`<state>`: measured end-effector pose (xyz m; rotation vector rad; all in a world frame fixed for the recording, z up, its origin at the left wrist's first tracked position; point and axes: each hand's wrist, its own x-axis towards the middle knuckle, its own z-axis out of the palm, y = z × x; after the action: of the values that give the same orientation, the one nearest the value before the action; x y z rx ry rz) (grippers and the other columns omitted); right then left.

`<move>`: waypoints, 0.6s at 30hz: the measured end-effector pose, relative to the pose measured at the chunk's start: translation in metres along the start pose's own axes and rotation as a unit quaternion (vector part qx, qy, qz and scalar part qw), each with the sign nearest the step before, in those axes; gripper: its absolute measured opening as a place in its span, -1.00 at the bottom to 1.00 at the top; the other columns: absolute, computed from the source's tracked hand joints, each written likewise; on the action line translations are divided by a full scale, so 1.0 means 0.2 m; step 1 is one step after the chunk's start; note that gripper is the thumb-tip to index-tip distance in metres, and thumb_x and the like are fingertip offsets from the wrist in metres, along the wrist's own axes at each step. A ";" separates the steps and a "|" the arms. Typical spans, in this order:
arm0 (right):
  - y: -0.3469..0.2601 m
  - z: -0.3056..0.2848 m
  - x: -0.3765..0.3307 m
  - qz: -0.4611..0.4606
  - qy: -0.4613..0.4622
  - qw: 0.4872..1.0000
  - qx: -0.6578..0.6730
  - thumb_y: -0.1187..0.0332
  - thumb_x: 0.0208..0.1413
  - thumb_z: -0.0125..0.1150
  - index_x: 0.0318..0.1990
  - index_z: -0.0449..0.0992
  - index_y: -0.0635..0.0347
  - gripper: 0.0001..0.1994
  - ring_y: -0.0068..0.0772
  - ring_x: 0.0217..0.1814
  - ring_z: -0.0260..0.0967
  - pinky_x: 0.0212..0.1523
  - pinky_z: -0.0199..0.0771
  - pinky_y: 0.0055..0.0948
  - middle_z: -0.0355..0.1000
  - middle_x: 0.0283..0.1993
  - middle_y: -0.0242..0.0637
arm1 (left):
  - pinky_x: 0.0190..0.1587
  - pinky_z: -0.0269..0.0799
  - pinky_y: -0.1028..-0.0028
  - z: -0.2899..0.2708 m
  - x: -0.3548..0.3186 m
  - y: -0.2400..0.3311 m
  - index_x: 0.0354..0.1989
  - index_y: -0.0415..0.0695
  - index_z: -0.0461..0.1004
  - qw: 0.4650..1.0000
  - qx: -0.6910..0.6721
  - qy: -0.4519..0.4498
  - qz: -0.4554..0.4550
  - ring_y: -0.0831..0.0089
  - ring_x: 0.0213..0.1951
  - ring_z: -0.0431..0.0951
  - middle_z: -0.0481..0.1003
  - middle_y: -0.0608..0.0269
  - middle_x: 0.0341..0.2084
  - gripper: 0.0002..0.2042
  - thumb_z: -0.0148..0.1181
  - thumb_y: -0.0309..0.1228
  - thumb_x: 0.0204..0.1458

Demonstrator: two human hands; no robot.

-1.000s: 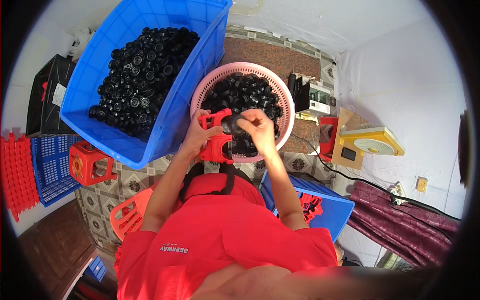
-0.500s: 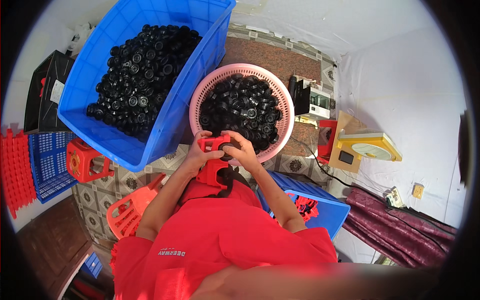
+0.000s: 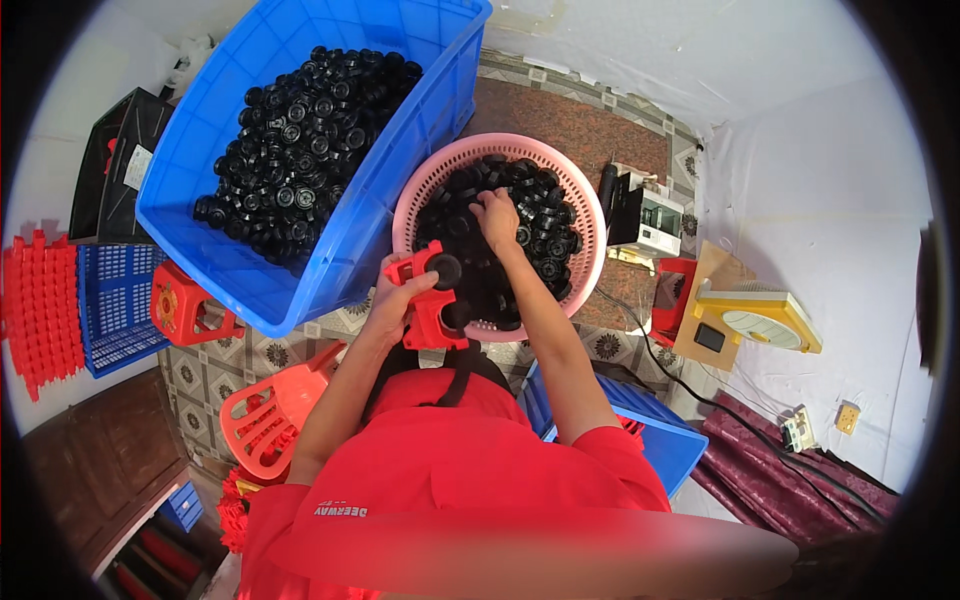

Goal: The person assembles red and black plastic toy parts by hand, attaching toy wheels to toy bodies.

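Observation:
My left hand [image 3: 396, 300] is closed around a red plastic frame [image 3: 428, 325], which looks like part of a toy vehicle. Two round black wheels [image 3: 444, 270] show on the frame's right side. It is held over the near left rim of a round pink basket [image 3: 405, 210]. My right hand [image 3: 497, 218] reaches into the basket, its fingers bent and drawn together among loose black wheels [image 3: 545, 240]. What lies between those fingertips is hidden against the dark heap.
A big blue tub [image 3: 345, 215] of black wheels stands left of the basket. A coral plastic chair [image 3: 262, 425], a red stool [image 3: 185, 310] and stacked red parts [image 3: 42, 315] are at left. Right are a blue crate [image 3: 655, 445], a yellow-framed fan [image 3: 765, 318] and a black cable [image 3: 680, 370].
My right hand has left the red frame and moved forward into the basket. My left hand keeps the frame, now tilted, with a wheel facing right. The whole view has shifted slightly.

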<state>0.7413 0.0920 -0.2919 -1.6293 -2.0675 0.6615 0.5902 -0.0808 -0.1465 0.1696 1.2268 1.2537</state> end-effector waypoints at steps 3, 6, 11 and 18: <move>0.08 -0.11 -0.06 0.034 0.008 0.993 0.116 0.34 -0.01 0.34 -0.13 0.54 0.22 -0.72 -0.12 -0.21 0.46 -0.16 0.47 -0.29 0.48 -0.25 -0.10 | -0.03 0.53 0.34 0.07 0.06 0.04 0.11 -0.16 0.11 0.998 -0.036 0.023 0.045 0.33 -0.09 0.51 0.39 0.11 -0.10 -0.30 0.45 -0.53 -0.18; -0.03 -0.38 -0.21 0.124 -0.048 0.866 0.481 0.52 0.09 0.24 -0.08 0.51 0.30 -0.77 -0.49 -0.32 0.45 -0.22 0.43 -0.56 0.54 -0.29 -0.29 | -0.03 0.54 0.32 0.06 0.12 0.08 0.12 -0.15 0.10 0.995 -0.011 0.049 0.084 0.33 -0.08 0.51 0.39 0.10 -0.08 -0.30 0.45 -0.53 -0.18; -0.21 -0.78 -0.47 0.075 -0.151 0.820 0.546 0.58 0.11 0.23 -0.05 0.51 0.33 -0.77 -0.58 -0.17 0.45 -0.10 0.45 -0.56 0.53 -0.17 -0.33 | -0.04 0.53 0.36 0.21 0.19 0.10 0.13 -0.21 0.13 0.994 0.028 0.044 0.101 0.35 -0.08 0.52 0.40 0.08 -0.08 -0.29 0.46 -0.49 -0.18; -0.18 -0.79 -0.53 0.062 -0.164 0.887 0.427 0.51 0.09 0.27 0.04 0.45 0.30 -0.66 -0.51 -0.04 0.44 0.04 0.40 -0.49 0.49 -0.05 -0.26 | -0.04 0.53 0.34 0.34 0.22 0.10 0.15 -0.17 0.08 0.988 0.105 -0.009 0.110 0.31 -0.06 0.48 0.37 0.06 -0.06 -0.25 0.46 -0.53 -0.20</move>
<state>0.8319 -0.0008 -0.1482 -1.1583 -1.4785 1.6931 0.6220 -0.0044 -0.1309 0.4813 1.3508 1.3048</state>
